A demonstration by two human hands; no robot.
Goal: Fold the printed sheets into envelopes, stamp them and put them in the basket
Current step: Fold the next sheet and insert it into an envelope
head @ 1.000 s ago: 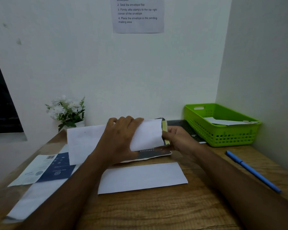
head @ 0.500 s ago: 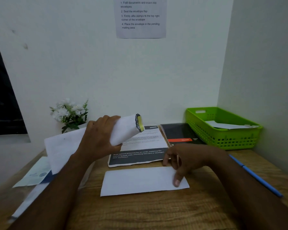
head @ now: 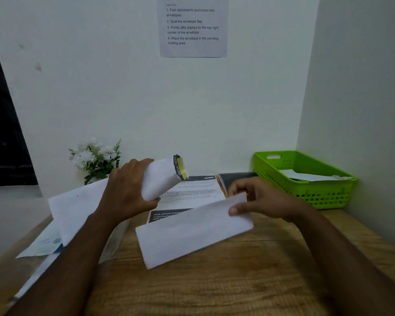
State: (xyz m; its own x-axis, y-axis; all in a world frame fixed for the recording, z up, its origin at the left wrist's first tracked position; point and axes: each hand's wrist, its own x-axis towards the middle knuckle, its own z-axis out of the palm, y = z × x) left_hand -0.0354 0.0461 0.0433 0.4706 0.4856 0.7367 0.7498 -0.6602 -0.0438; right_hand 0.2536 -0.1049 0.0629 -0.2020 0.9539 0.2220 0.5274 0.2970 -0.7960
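The left hand (head: 126, 192) curls its grip round the folded sheet (head: 160, 179) above the counter (head: 214, 288); the right hand (head: 262, 199) pinches the envelope (head: 192, 231) by its right end, tilted up. The mouth wants spreading first, then the sheet slid in square.

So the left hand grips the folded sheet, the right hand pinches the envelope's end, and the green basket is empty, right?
Not quite. The basket is not empty: the head view shows a white envelope lying in it. The rest stands: the left hand grips the folded sheet, and the right hand pinches the desk envelope at its end.
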